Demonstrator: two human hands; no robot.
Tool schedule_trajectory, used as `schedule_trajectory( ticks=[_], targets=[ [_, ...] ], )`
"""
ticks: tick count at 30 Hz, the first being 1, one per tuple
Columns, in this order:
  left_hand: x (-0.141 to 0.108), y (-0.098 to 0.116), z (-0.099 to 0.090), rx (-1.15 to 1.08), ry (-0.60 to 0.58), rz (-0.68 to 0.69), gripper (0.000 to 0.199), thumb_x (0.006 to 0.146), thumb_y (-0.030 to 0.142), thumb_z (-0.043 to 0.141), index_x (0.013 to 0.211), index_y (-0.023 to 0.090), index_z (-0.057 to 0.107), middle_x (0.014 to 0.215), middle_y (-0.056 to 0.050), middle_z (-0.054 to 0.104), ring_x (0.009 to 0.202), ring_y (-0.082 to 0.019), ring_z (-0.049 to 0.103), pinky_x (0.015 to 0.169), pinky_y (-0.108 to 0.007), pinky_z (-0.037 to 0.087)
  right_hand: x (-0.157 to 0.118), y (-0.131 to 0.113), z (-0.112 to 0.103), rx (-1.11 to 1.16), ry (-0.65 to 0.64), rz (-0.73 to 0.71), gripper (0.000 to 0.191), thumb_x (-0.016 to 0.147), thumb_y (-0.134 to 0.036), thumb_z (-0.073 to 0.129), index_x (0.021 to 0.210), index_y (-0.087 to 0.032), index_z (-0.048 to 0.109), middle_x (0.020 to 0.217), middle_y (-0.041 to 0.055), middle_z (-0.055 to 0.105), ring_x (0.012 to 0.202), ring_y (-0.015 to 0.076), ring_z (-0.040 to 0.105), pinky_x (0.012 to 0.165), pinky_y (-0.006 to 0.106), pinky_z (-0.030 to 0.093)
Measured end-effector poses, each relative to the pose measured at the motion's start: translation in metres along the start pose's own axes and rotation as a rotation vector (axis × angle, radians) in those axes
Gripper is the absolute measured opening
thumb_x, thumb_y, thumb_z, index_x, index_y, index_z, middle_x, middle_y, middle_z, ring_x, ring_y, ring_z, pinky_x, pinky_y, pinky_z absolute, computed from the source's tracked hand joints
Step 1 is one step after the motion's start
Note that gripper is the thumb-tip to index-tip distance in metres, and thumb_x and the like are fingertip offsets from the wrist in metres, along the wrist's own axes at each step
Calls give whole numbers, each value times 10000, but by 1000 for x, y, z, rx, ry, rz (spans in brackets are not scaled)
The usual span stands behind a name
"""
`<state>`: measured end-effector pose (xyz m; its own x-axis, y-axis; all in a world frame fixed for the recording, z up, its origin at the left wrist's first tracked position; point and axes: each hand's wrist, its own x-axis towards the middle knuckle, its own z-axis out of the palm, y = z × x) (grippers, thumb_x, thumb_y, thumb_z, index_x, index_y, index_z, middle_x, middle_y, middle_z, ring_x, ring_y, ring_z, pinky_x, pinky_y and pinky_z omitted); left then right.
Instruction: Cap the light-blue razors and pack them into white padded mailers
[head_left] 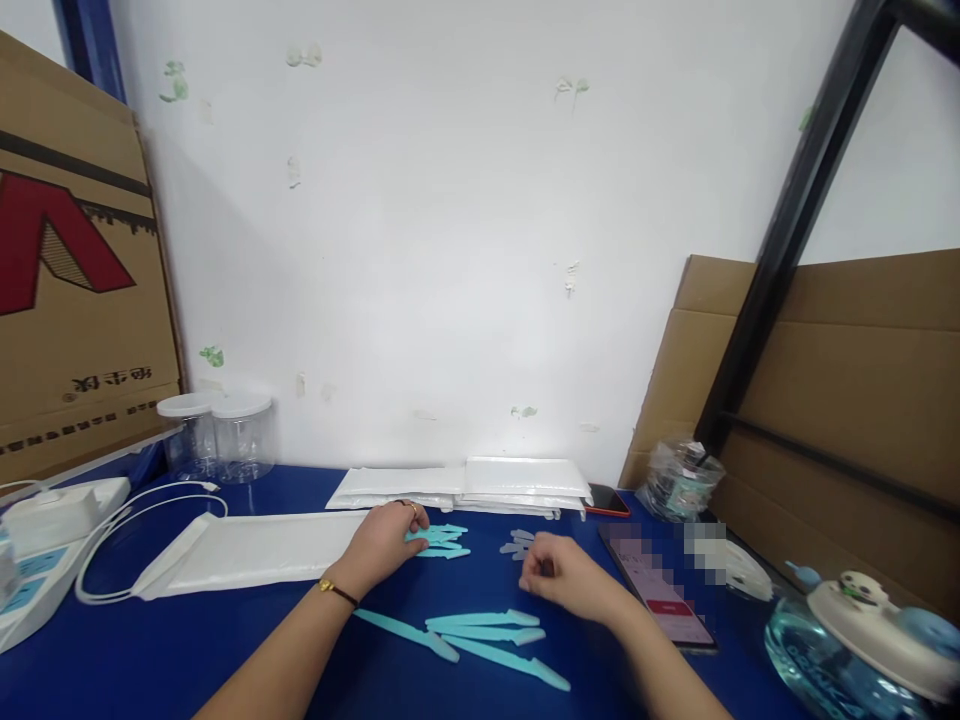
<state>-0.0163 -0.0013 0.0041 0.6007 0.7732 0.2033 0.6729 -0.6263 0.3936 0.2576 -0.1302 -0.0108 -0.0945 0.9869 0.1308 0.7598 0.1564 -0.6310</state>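
My left hand (386,548) is closed over a small pile of turquoise eyebrow razors (448,540), its fingertips pinching at their near ends. The exact grip is partly hidden by the hand. My right hand (564,578) has its fingers curled in beside several small translucent caps (516,543); whatever is between those fingertips cannot be made out. Nearer to me lie several more turquoise razors (491,634) with pale covered tips, loosely fanned on the blue tabletop (315,660).
A long white pouch (255,550) lies left of my left hand, and stacked white pouches (525,480) sit by the wall. Rightward are a phone (664,590) and a water bottle (832,650). Lidded clear jars (244,440) and a power strip (52,570) with a white cable stand left.
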Motion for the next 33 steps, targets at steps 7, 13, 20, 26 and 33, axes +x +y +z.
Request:
schedule_trajectory(
  ticks=[7, 13, 20, 26, 33],
  targets=[
    [-13, 39, 13, -211, -257, 132, 239, 741, 413, 577, 834, 214, 670, 776, -3, 643, 672, -138, 567, 555, -201, 367, -4, -14, 14, -31, -134, -16, 68, 693, -169, 675, 733, -172, 620, 787, -4, 555, 654, 107, 506, 557, 190, 367],
    [-13, 45, 20, -126, -230, 242, 162, 764, 236, 517, 703, 197, 662, 678, 1, 642, 633, -127, 546, 567, -210, 344, 1, -21, 16, 25, -77, 0, 14, 780, -181, 583, 773, -193, 583, 647, -39, 530, 590, 98, 470, 529, 184, 331],
    [-8, 35, 3, -145, -102, 255, 207, 820, 345, 520, 902, 222, 664, 899, -16, 653, 808, -155, 568, 682, -218, 389, 7, -20, 11, 144, 30, -38, 35, 796, -209, 566, 775, -182, 558, 703, -25, 543, 627, 106, 466, 557, 192, 351],
    [-5, 33, -1, -6, -108, 251, 172, 808, 289, 526, 794, 228, 686, 858, -9, 673, 817, -167, 578, 715, -238, 377, 10, -15, 13, 159, 41, -57, 54, 808, -219, 556, 779, -174, 562, 703, -19, 554, 629, 107, 470, 554, 194, 352],
    [1, -7, -7, 122, -31, 57, 176, 797, 302, 521, 811, 253, 689, 860, -13, 673, 849, -192, 579, 725, -264, 369, 14, 9, 3, 78, 139, 36, 83, 794, -236, 581, 775, -156, 576, 669, -5, 577, 581, 112, 484, 547, 215, 371]
  ],
)
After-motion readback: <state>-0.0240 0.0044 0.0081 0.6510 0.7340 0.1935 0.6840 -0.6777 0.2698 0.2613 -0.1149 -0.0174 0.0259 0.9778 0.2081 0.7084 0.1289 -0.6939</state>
